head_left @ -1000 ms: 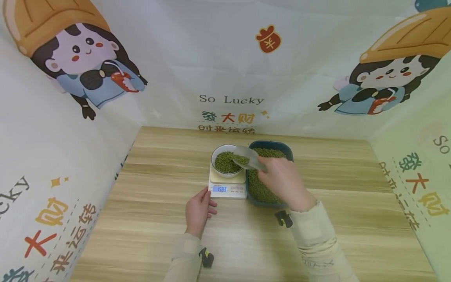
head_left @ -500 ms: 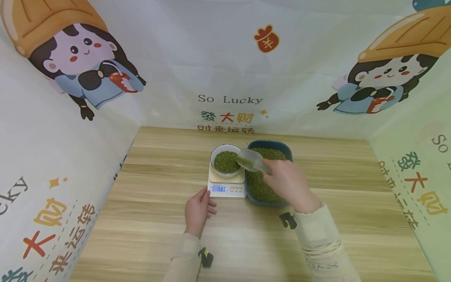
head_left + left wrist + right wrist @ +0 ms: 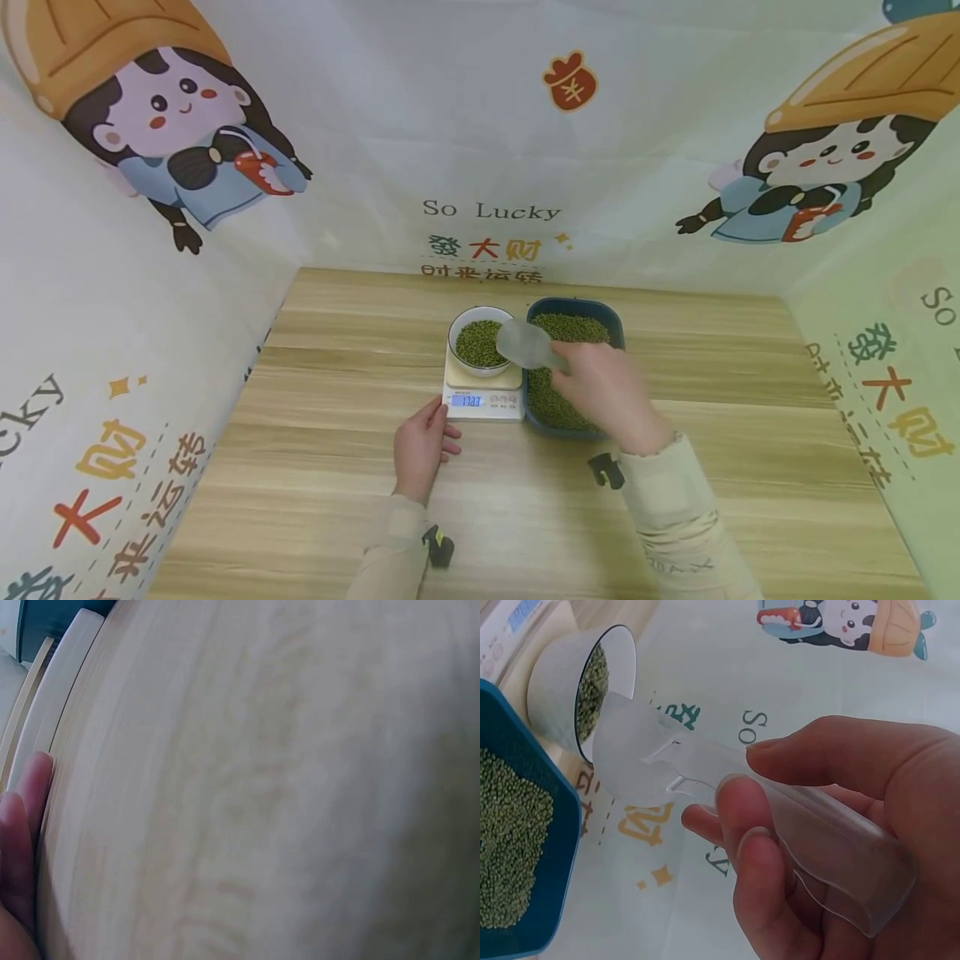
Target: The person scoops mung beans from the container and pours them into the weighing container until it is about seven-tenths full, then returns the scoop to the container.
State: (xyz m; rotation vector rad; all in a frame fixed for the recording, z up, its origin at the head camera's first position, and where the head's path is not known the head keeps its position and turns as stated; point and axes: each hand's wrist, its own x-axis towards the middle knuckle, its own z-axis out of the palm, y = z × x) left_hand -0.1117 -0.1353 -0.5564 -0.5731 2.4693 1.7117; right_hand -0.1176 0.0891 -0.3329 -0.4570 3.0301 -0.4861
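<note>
My right hand [image 3: 603, 387] grips the handle of a clear plastic scoop [image 3: 641, 754], fingers and thumb curled round it. The scoop's head is tipped face down over the right rim of a white bowl [image 3: 457, 362], with no beans showing in it. Small green beans, like mung beans, [image 3: 480, 343] partly fill the bowl. Under the bowl is a white kitchen scale [image 3: 483, 414] with a lit display. My left hand [image 3: 422, 446] touches the scale's front left corner with its fingertips, the other fingers loosely extended; the left wrist view shows fingers [image 3: 34, 787] along the scale's edge.
A dark blue tub [image 3: 618, 321] of the same green beans stands right beside the scale, partly under my right hand. The wood-grain table [image 3: 337, 367] is walled by a printed cloth [image 3: 375, 125] behind and on both sides.
The scoop drew back slightly to the right, then returned toward the bowl and turned over; the beans seen in it are gone. The scale's reading has risen. My left hand has stayed put.
</note>
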